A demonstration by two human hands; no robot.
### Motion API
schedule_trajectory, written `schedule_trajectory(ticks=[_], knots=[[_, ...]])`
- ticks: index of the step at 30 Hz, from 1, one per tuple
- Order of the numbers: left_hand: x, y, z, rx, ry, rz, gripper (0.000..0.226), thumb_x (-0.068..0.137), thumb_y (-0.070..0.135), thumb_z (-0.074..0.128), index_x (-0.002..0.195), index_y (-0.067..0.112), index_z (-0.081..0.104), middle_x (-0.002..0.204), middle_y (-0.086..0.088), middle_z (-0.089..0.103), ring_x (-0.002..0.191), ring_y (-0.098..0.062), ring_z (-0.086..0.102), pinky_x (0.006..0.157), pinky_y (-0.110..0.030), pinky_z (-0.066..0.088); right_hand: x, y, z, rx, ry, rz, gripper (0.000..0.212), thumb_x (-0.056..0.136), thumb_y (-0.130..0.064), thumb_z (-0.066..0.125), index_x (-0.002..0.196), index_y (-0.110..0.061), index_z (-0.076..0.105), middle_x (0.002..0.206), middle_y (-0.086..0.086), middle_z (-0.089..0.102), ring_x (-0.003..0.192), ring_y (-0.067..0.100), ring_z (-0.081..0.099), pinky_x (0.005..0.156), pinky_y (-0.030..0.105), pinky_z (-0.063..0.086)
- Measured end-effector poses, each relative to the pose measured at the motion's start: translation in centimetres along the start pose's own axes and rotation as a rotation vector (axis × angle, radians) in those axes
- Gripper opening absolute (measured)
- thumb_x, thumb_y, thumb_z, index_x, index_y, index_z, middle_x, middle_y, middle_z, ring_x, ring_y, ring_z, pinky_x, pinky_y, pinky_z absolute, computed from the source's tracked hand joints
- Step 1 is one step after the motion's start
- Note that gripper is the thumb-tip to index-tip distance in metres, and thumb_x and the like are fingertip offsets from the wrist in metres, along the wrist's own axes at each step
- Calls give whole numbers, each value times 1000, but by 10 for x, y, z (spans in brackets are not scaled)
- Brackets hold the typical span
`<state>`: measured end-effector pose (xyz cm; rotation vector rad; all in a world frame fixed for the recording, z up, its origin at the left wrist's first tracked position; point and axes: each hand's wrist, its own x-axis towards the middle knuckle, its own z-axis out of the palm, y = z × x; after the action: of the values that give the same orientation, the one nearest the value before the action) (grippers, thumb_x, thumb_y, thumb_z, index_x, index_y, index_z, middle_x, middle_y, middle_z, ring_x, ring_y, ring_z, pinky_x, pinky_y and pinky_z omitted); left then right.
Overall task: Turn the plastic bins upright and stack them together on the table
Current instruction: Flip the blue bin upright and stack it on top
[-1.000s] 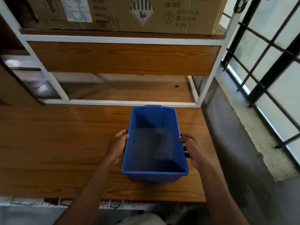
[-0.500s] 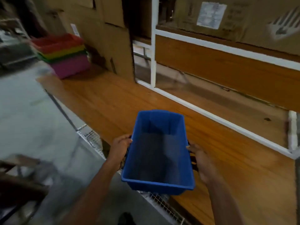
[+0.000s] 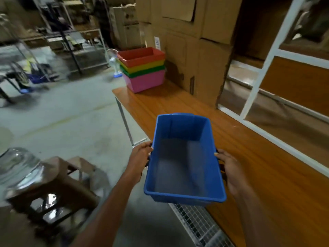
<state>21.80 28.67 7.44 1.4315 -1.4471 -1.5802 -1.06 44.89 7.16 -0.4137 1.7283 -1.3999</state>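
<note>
I hold an upright, empty blue plastic bin (image 3: 183, 157) in the air over the near edge of the wooden table (image 3: 249, 157). My left hand (image 3: 140, 155) grips its left rim and my right hand (image 3: 229, 166) grips its right rim. At the far end of the table stands a stack of upright bins (image 3: 144, 68): red on top, then yellow, green and pink at the bottom.
Cardboard boxes (image 3: 195, 50) line the wall behind the stack. A white shelf frame (image 3: 258, 86) runs along the table's right side. To my left are a brown stool (image 3: 53, 189) with a clear water jug (image 3: 16, 168) and bare concrete floor. A wire mesh (image 3: 199, 225) runs under the table edge.
My view has swung left along the table, bringing the coloured stack closer and more central. The blue bin stays in both hands, lifted off the table and carried toward the stack end.
</note>
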Motion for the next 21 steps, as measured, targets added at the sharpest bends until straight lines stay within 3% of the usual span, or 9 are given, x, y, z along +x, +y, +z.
schedule_trajectory(ticks=[3, 8, 15, 17, 21], knots=[[34, 15, -28, -17, 45, 1, 34, 103, 13, 47, 126, 19, 70, 104, -7, 73, 89, -24, 66, 81, -39, 59, 30, -23, 40, -13, -20, -44, 20, 104, -32, 56, 116, -30, 72, 107, 8, 79, 102, 30, 74, 89, 52, 58], [97, 45, -64, -48, 94, 35, 36, 104, 13, 45, 129, 18, 70, 116, -9, 73, 98, -27, 68, 86, -41, 58, 85, -67, 97, -47, -59, -86, 26, 103, -34, 56, 125, -28, 69, 106, 8, 76, 91, 25, 72, 70, 39, 54], [211, 103, -105, -81, 116, 72, 36, 104, 16, 46, 132, 17, 68, 122, -8, 72, 107, -29, 69, 94, -47, 59, 188, -133, 175, -35, -66, -151, 24, 101, -34, 58, 120, -30, 73, 100, 4, 77, 81, 21, 72, 63, 33, 53], [241, 121, -116, -90, 115, 96, 36, 103, 14, 46, 131, 16, 69, 121, -9, 73, 104, -28, 69, 88, -43, 60, 213, -156, 195, -12, -58, -181, 22, 102, -32, 58, 117, -30, 74, 97, 4, 77, 78, 20, 71, 63, 33, 53], [301, 161, -139, -85, 115, 140, 36, 101, 14, 46, 127, 16, 72, 119, -10, 74, 107, -32, 69, 91, -45, 59, 256, -202, 232, -10, -28, -233, 18, 100, -30, 61, 112, -31, 75, 86, -3, 79, 76, 21, 70, 67, 35, 54]])
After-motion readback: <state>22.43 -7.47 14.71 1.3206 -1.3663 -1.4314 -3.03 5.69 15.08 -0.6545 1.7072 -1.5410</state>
